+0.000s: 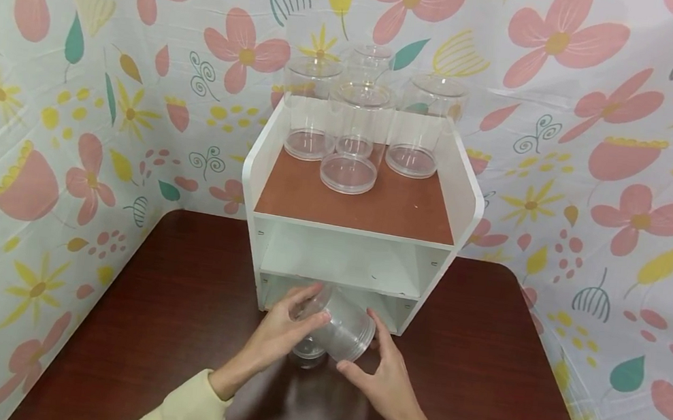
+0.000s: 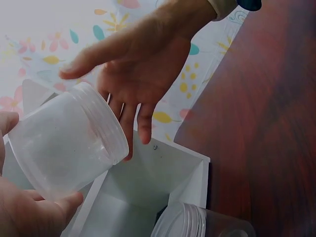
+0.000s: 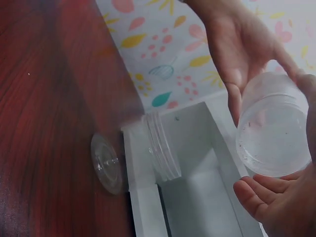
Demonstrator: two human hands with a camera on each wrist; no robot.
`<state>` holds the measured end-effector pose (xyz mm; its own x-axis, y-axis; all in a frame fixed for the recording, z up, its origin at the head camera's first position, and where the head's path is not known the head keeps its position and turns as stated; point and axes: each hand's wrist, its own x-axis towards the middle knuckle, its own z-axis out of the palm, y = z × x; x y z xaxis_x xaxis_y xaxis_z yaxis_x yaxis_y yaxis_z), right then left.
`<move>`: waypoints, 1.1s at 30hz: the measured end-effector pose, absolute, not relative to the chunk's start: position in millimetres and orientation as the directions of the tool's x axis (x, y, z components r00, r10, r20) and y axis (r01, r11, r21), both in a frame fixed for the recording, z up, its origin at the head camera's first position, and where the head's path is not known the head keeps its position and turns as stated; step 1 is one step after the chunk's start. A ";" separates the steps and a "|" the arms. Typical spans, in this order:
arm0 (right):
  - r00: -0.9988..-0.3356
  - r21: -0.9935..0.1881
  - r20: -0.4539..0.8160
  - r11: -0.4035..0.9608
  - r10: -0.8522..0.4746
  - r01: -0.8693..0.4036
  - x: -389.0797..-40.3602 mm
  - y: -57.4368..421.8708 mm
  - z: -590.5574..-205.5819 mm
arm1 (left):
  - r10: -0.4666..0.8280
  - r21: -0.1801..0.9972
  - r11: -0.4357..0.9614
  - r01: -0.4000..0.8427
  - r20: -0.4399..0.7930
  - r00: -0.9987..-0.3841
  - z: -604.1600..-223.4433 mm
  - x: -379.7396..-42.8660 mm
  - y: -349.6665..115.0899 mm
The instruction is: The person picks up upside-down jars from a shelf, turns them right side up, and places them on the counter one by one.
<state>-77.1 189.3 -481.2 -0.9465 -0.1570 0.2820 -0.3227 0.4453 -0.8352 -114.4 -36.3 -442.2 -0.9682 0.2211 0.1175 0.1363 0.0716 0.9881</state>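
Note:
My left hand [image 1: 285, 324] grips a clear plastic jar [image 1: 341, 323] near one end, thumb and fingers on opposite sides; the jar is tilted, its ridged end towards my right hand. My right hand [image 1: 383, 376] is spread around that ridged end, fingers extended; whether it touches the jar I cannot tell. In the right wrist view the round ridged end of the jar [image 3: 274, 138] faces the camera. Below the held jar, a second clear jar [image 1: 308, 352] stands on the table, partly hidden in the head view; its ridged top [image 2: 183, 223] shows in the left wrist view.
Behind the hands stands a white shelf unit [image 1: 344, 255] with a brown top board [image 1: 295, 195]. Several clear jars, including a front one [image 1: 353, 140], stand on that board. The dark red wooden table [image 1: 179, 303] meets flower-patterned cloth [image 1: 48, 139] around it.

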 end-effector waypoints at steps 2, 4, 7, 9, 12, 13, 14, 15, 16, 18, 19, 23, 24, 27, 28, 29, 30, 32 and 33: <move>-0.948 -0.838 0.280 0.444 -0.151 -0.318 -77.6 187.8 -481.2 | 0.226 0.990 0.063 0.129 0.112 -0.968 -442.6 -113.8 -36.0; -0.949 -0.844 0.282 0.433 -0.143 -0.316 -78.2 186.5 -481.6 | 0.231 0.991 0.057 0.121 0.104 -0.967 -443.5 -113.3 -36.0; -0.949 -0.855 0.284 0.412 -0.133 -0.314 -78.4 185.3 -482.1 | 0.240 0.993 0.054 0.109 0.093 -0.966 -444.7 -113.4 -35.8; -0.948 -0.859 0.291 0.402 -0.127 -0.317 -78.5 185.1 -482.4 | 0.252 0.993 0.055 0.100 0.083 -0.964 -445.0 -113.5 -36.3; -0.943 -0.859 0.306 0.390 -0.126 -0.331 -78.9 185.5 -482.7 | 0.280 0.994 0.061 0.089 0.069 -0.958 -444.6 -114.2 -37.8; -0.941 -0.858 0.312 0.387 -0.127 -0.337 -79.2 185.8 -482.9 | 0.291 0.994 0.062 0.088 0.066 -0.954 -444.3 -114.3 -38.7; -0.940 -0.861 0.315 0.379 -0.128 -0.340 -79.4 186.1 -482.8 | 0.302 0.994 0.060 0.088 0.066 -0.951 -443.9 -114.4 -39.7; -0.940 -0.864 0.317 0.370 -0.127 -0.342 -79.7 186.6 -482.9 | 0.311 0.994 0.061 0.092 0.068 -0.948 -443.7 -114.5 -40.8; -0.939 -0.866 0.318 0.365 -0.128 -0.343 -80.2 187.3 -482.9 | 0.316 0.994 0.063 0.090 0.065 -0.946 -443.0 -114.6 -41.8; -0.938 -0.869 0.322 0.355 -0.126 -0.345 -81.1 188.6 -482.4 | 0.320 0.993 0.072 0.096 0.068 -0.945 -441.8 -114.4 -44.4; -0.939 -0.871 0.321 0.351 -0.122 -0.344 -81.6 189.3 -482.1 | 0.318 0.992 0.077 0.098 0.069 -0.946 -441.3 -114.6 -45.7; -0.938 -0.881 0.329 0.321 -0.110 -0.347 -83.1 193.0 -479.4 | 0.290 0.989 0.104 0.108 0.073 -0.954 -438.4 -114.2 -51.4; -0.937 -0.885 0.334 0.308 -0.107 -0.350 -83.3 194.1 -478.7 | 0.279 0.989 0.099 0.110 0.078 -0.957 -437.7 -114.3 -52.8; -0.933 -0.891 0.345 0.277 -0.101 -0.360 -83.7 197.9 -476.7 | 0.241 0.990 0.092 0.109 0.085 -0.967 -435.6 -114.1 -58.1; -0.931 -0.891 0.351 0.273 -0.096 -0.364 -83.8 199.3 -476.1 | 0.227 0.990 0.088 0.111 0.089 -0.970 -435.0 -114.2 -60.3; -0.930 -0.888 0.357 0.276 -0.092 -0.368 -83.9 200.8 -475.7 | 0.214 0.989 0.088 0.116 0.094 -0.972 -434.2 -114.4 -62.6; -0.929 -0.886 0.361 0.280 -0.087 -0.370 -84.0 202.1 -474.9 | 0.203 0.989 0.086 0.123 0.103 -0.974 -433.6 -114.8 -65.1; -0.927 -0.880 0.368 0.293 -0.077 -0.374 -84.4 204.8 -473.1 | 0.181 0.987 0.090 0.133 0.115 -0.977 -432.1 -115.8 -70.4; -0.925 -0.876 0.374 0.299 -0.073 -0.378 -84.4 206.0 -472.1 | 0.168 0.986 0.095 0.136 0.118 -0.979 -431.5 -116.4 -73.1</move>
